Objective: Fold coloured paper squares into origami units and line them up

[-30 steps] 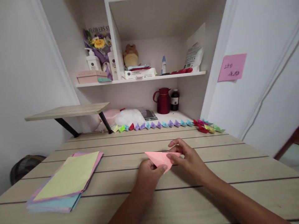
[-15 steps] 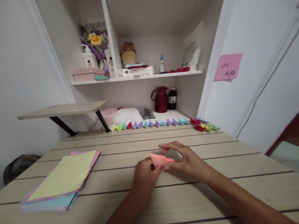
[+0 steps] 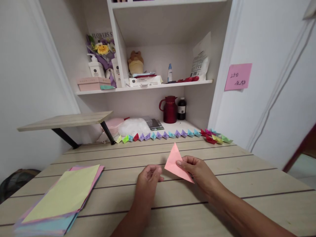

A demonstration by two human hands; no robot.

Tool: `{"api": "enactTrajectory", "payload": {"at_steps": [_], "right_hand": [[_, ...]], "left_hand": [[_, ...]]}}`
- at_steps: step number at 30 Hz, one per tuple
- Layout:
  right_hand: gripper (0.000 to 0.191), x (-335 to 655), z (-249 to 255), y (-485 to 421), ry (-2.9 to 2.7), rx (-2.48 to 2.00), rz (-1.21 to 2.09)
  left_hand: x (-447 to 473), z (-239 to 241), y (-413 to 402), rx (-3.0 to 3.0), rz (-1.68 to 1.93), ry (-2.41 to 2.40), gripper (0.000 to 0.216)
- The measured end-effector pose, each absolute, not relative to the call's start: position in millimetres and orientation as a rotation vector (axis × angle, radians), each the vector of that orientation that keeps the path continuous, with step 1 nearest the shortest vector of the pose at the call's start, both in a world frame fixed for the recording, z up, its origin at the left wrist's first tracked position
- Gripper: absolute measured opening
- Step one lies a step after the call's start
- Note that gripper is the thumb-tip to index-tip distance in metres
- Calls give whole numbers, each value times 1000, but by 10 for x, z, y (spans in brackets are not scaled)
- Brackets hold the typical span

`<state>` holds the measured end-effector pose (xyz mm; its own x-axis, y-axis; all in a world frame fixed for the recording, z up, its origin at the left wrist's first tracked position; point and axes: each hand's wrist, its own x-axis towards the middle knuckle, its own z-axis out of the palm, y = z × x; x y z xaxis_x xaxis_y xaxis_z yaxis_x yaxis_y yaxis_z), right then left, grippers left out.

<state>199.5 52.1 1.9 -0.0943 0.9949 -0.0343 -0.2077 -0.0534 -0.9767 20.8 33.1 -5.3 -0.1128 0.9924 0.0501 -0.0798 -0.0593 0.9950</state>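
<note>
A pink sheet of paper [image 3: 174, 161], folded flat into a pointed triangular shape, is pinched in my right hand [image 3: 198, 169]. The thumb presses on its near face, and the fingers go behind it, partly hidden. One tip of the paper points up and another slants down to the right. Just left of the paper, apart from it, my left hand [image 3: 149, 176] hovers over the wooden table [image 3: 118, 194]. Its fingers are loosely curled with nothing visible in them.
A stack of coloured paper [image 3: 64, 191] lies at the left, yellow on top. Along the table's back edge runs a row of small paper boats [image 3: 159, 135], with more boats [image 3: 217, 139] grouped at the right. A raised wooden stand [image 3: 66, 120] and a red jug [image 3: 170, 110] are behind.
My left hand has let go of the pink paper and moved slightly left. The paper, earlier folded narrow between both hands, now shows as a flat triangle in my right hand. The view tilted up.
</note>
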Motion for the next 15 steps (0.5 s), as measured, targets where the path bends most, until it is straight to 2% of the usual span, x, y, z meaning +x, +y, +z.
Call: {"api": "enactTrajectory", "payload": {"at_steps": [4,10,15], "right_hand": [[32,1955,24,501,-1123,-1022,1373],[33,1878,10,448,-1121,-1040,1420],[35,1859,-8,441,-1101,-1013,1432]], "left_hand": [[223,-45,310,1141,1371,1126,43],[224,-34,279,1101,1350,1166,25],[228,-32,277,1077,1368,1169,23]]}}
